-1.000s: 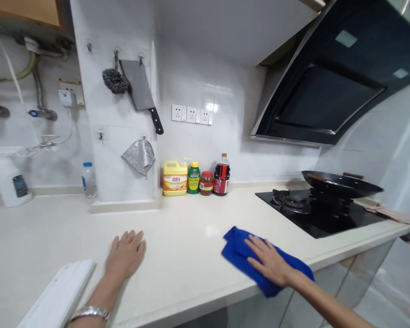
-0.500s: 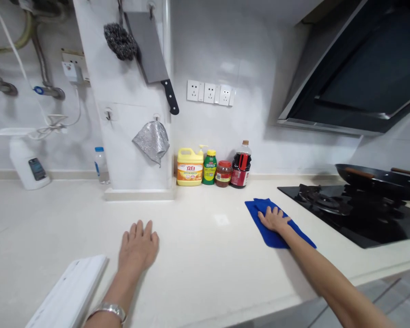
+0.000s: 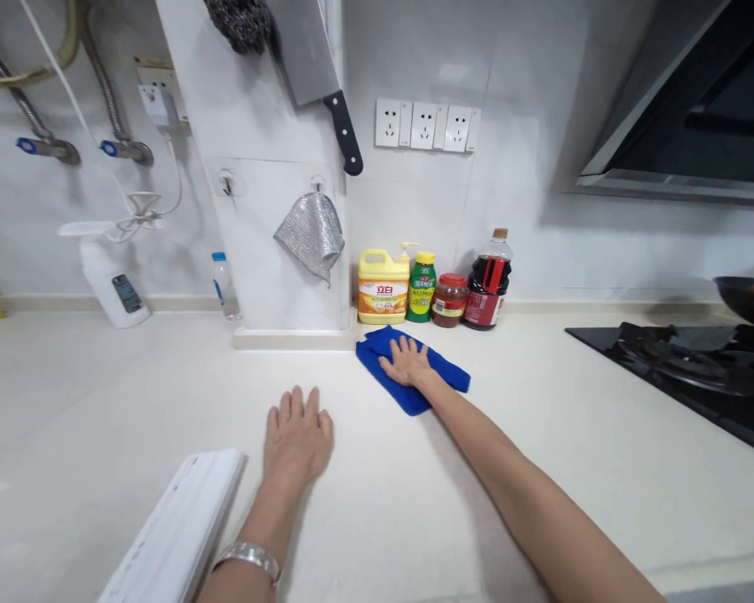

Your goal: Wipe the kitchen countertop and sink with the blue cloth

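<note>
My right hand [image 3: 405, 365] lies flat, fingers spread, on a blue cloth [image 3: 443, 377] pressed to the pale countertop [image 3: 540, 435], close to the foot of a white wall pillar. My left hand [image 3: 296, 435] rests palm down on the countertop, fingers stretched out and together, holding nothing. A metal watch [image 3: 249, 556] is on my left wrist. A white ribbed board [image 3: 176, 536] lies just left of my left forearm.
Behind the cloth stand a yellow detergent jug [image 3: 383, 288], a green bottle [image 3: 421, 287], a red-lidded jar [image 3: 449, 299] and a dark sauce bottle [image 3: 488, 280]. A black gas hob [image 3: 697, 368] with a pan [image 3: 751, 299] is at right. A cleaver [image 3: 317, 59] and grey rag [image 3: 311, 234] hang on the pillar.
My right hand has slid the blue cloth from the front edge near the hob back and leftward to the pillar's foot. My left hand stays put on the countertop.
</note>
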Tool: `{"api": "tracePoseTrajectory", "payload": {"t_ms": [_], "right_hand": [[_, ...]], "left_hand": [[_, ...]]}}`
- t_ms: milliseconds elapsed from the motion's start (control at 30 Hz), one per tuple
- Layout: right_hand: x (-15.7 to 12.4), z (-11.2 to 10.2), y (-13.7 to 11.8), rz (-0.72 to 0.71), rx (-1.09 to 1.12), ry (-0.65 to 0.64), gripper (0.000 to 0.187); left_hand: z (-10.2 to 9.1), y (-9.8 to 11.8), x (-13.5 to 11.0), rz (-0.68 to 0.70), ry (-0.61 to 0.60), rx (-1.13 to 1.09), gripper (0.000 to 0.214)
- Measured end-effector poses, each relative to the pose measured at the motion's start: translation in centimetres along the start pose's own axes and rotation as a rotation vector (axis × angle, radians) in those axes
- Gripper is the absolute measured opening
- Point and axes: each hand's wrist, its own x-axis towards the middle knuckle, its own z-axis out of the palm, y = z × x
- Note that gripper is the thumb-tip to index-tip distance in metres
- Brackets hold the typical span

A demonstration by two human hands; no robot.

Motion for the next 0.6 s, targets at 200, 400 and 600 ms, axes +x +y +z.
{"api": "tracePoseTrajectory", "payload": {"t_ms": [200,400,600], "right_hand": [[-6.5,-0.2,-2.2,-0.374,0.017,-0.030,0.079],[-13.3,0.3,-0.9,-0.694,0.066,-0.036,0.075],[-12.2,1.3,-1.9,-0.773,0.041,0.000,0.063]], "left_hand": [[-0.3,0.1,-0.2,-0.035,0.004,-0.127,0.068],[-1.3,1.8,-1.1,0.235,0.321,-0.350,0.059],[-2.9,3.9,-2.3,0.600,0.619,-0.273,0.025]]}}
